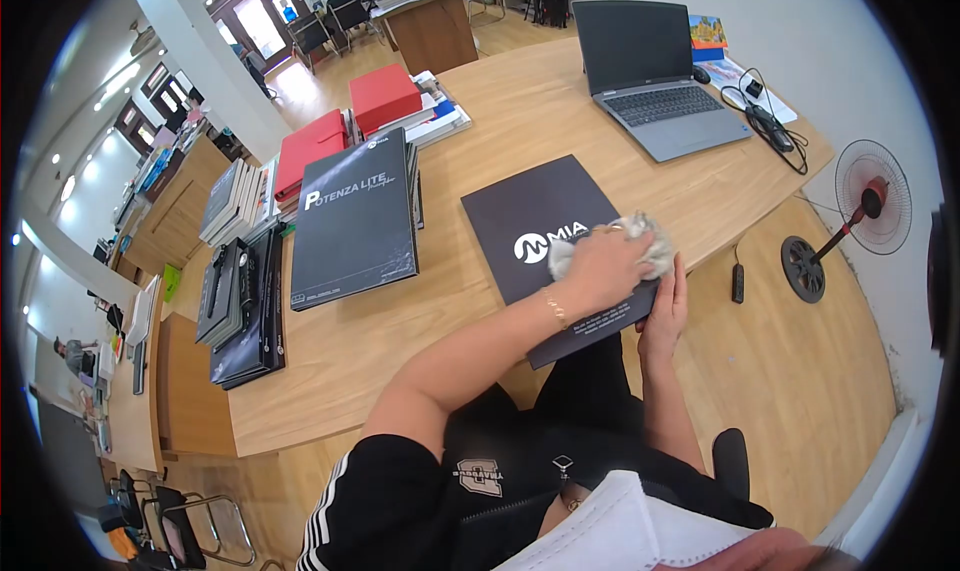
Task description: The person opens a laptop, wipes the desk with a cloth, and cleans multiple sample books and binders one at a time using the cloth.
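A dark MIA catalogue (530, 203), seemingly hardcover, lies on the wooden table with its near end sticking out past the edge above my lap. My left hand (603, 269), with a bracelet at the wrist, presses a bunched whitish-grey cloth (657, 241) onto the cover, partly over the white logo. My right hand (664, 316) grips the catalogue's right side near its lower corner; some of those fingers are hidden by the cover. Left of it, a dark "Potenza Lite" catalogue (355, 221) rests raised on other books.
Dark binders (245, 311) are piled at the left edge. Red boxes (385, 98) and books stand behind. An open laptop (660, 91) and a cable with charger (770, 126) are at the back right. A fan (860, 206) stands on the floor at right.
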The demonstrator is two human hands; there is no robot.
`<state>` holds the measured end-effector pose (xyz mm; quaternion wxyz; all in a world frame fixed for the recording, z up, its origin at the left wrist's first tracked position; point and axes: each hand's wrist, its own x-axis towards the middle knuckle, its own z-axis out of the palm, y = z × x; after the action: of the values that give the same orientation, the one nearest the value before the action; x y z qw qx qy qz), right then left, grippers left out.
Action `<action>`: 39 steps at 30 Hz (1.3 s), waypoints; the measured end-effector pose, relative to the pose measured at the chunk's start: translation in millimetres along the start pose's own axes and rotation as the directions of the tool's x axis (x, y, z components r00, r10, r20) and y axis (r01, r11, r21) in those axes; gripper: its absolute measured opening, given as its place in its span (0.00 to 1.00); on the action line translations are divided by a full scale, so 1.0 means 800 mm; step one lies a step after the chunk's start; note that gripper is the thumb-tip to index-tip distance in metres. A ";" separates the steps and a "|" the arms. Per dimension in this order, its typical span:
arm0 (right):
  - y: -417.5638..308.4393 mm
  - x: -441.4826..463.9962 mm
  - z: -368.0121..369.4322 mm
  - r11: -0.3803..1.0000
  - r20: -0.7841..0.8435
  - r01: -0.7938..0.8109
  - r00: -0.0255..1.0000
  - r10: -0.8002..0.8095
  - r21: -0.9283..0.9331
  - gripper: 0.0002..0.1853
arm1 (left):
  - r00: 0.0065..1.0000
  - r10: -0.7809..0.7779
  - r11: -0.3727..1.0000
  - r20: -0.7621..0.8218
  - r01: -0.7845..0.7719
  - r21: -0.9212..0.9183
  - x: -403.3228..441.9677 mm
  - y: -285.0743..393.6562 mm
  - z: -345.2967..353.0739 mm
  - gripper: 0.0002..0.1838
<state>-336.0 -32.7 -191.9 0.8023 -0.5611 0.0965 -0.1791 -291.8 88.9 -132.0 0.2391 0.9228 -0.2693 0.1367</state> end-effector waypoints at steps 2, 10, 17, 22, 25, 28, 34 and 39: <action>0.000 -0.001 -0.002 1.000 0.037 -0.002 0.999 0.003 -0.006 0.24 | 0.999 -0.029 0.999 0.045 0.027 0.047 -0.023 -0.026 -0.019 0.24; -0.008 0.004 -0.008 0.991 0.096 -0.069 0.992 0.080 -0.114 0.21 | 0.852 -0.407 0.795 -0.330 0.508 0.333 -0.009 -0.175 -0.061 0.22; -0.009 0.002 -0.003 0.996 0.029 -0.057 0.998 0.059 -0.072 0.21 | 0.980 -0.170 0.937 -0.100 0.192 0.293 -0.001 -0.076 -0.027 0.23; -0.006 0.002 -0.001 0.994 -0.003 -0.104 0.995 0.104 -0.045 0.21 | 1.000 0.025 0.996 -0.001 -0.025 0.087 -0.054 -0.001 -0.032 0.23; -0.006 0.002 -0.007 0.994 0.035 -0.097 0.994 0.099 -0.052 0.21 | 0.995 0.080 0.996 0.063 -0.082 0.037 -0.071 -0.006 -0.045 0.22; -0.006 0.004 -0.008 0.989 0.078 -0.096 0.991 0.105 -0.108 0.22 | 1.000 -0.010 0.992 0.018 0.007 0.123 -0.070 -0.047 -0.057 0.22; -0.012 0.007 -0.010 0.977 0.107 -0.096 0.987 0.118 -0.192 0.22 | 0.901 -0.381 0.870 -0.206 0.425 0.249 0.026 -0.162 -0.051 0.21; -0.016 0.010 -0.010 0.970 0.122 -0.086 0.986 0.116 -0.227 0.23 | 0.868 -0.450 0.838 -0.209 0.491 0.238 0.095 -0.175 -0.031 0.20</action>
<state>-334.2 -46.8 -182.4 0.7477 -0.6520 0.0899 -0.0879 -154.5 172.6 -133.3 0.1496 0.9727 0.0067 0.1772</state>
